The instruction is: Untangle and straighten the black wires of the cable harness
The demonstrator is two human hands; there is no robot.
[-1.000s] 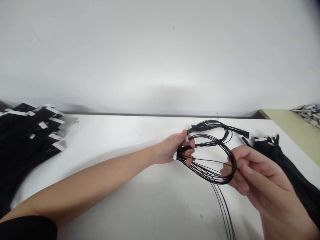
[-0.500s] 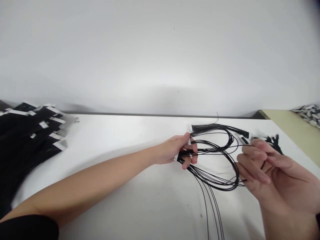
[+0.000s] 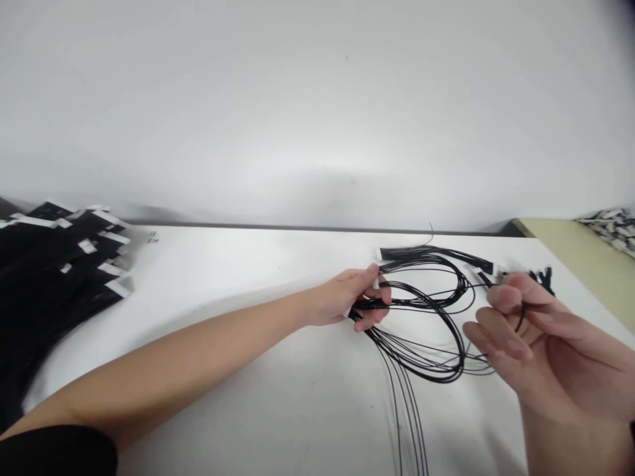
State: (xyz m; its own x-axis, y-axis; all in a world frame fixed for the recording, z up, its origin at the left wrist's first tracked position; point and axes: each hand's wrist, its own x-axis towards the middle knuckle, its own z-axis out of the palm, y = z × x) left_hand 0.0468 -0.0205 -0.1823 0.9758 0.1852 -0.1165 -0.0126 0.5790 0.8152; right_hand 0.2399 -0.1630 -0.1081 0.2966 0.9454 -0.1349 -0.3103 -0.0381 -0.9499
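Observation:
My left hand point(image 3: 354, 297) is closed around the white-ended part of a looped black wire bundle point(image 3: 451, 330). The wires curve rightward in large loops above the white table. Several loose strands point(image 3: 411, 410) hang from it toward the bottom edge. On the right, my right hand point(image 3: 526, 330) has its fingers curled, thumb and index finger pinched, with a short black wire piece point(image 3: 520, 317) showing between them. Just behind, another black wire bundle point(image 3: 436, 254) with white ends lies on the table; my right hand hides part of its dark right end.
A large pile of black wire bundles with white ends point(image 3: 64, 277) covers the table's left side. At the far right, more small black-and-white pieces point(image 3: 618, 228) lie on a yellowish surface point(image 3: 580, 258). A pale wall point(image 3: 317, 119) rises behind the white table point(image 3: 238, 258).
The wire loops and hanging strands have shifted slightly left and spread. My right hand's fingers have curled a little more, while my left hand stays almost in place.

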